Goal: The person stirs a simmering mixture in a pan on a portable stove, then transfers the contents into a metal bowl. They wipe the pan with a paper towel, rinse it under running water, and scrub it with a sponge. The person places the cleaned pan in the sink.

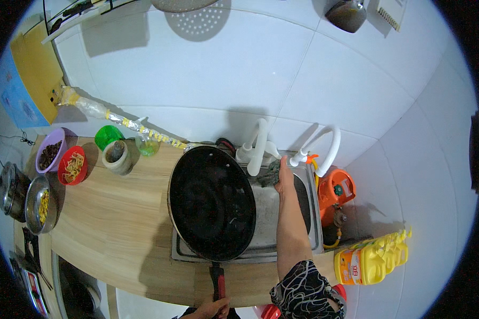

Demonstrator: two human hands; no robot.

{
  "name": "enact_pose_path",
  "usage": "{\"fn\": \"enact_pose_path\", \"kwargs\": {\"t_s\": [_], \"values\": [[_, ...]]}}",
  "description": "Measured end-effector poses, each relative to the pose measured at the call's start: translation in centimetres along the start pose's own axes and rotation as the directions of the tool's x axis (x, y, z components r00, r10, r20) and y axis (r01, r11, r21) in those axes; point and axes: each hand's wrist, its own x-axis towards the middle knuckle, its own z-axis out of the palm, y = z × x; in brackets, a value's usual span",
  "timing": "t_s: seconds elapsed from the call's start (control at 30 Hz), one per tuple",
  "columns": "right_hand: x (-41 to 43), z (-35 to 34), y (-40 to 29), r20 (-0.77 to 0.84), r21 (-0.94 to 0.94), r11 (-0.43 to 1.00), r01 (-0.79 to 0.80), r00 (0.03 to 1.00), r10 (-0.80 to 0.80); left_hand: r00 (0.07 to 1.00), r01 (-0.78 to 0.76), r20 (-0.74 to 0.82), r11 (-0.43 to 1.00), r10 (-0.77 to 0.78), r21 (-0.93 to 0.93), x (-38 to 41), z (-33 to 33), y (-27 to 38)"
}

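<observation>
My left hand point(210, 309) grips the black and red handle of a large black wok point(211, 199) at the bottom of the view. The wok hangs over the left part of a stainless steel sink point(263, 215), its inside facing me with a few shiny spots. My right hand point(286, 175) reaches over the sink and holds a dark grey-green scouring pad point(269, 175); most of its fingers are hidden. Close by the pad and hand stands a white faucet point(257, 151) with its spout over the sink. The right arm has a black and white patterned sleeve.
Left on the wooden counter point(115, 215) are a purple bowl point(40, 153), a red bowl point(72, 179), a metal bowl point(34, 209) and a stone mortar point(121, 163). Right of the sink stand a white curved faucet point(333, 149), an orange gas cylinder point(329, 211) and yellow detergent jugs point(371, 265).
</observation>
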Motion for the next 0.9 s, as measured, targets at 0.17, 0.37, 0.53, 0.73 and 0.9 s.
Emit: {"fn": "enact_pose_path", "kwargs": {"t_s": [0.17, 0.37, 0.53, 0.73, 0.9], "values": [[-1.6, 3.1, -2.7, -0.116, -0.228, 0.972, -0.059, 0.993, 0.033, 0.999, -0.027, -0.032, 0.999, 0.028, 0.033, 1.4, -2.0, -1.3], [3.9, -0.8, 1.8, 0.093, 0.257, 0.961, -0.098, 0.993, 0.077, 0.994, -0.100, -0.026, 0.991, 0.102, 0.086, 3.6, -4.2, -4.2], [2.8, 1.2, -0.5, -0.077, 0.029, 0.996, 0.080, 0.994, -0.078, 0.997, 0.063, 0.038, 0.997, -0.061, -0.039, 2.8, -3.9, -3.4], [9.6, -2.5, 0.3, -0.154, -0.265, 0.956, 0.128, 0.973, -0.173, 0.998, -0.017, 0.067, 0.998, 0.021, -0.059, 4.3, -4.6, -4.9], [2.4, 1.8, 0.2, 0.071, -0.079, 0.997, 0.016, 0.997, -0.011, 0.981, -0.151, 0.135, 0.984, 0.138, 0.092, 4.3, -5.1, -5.5]]}}
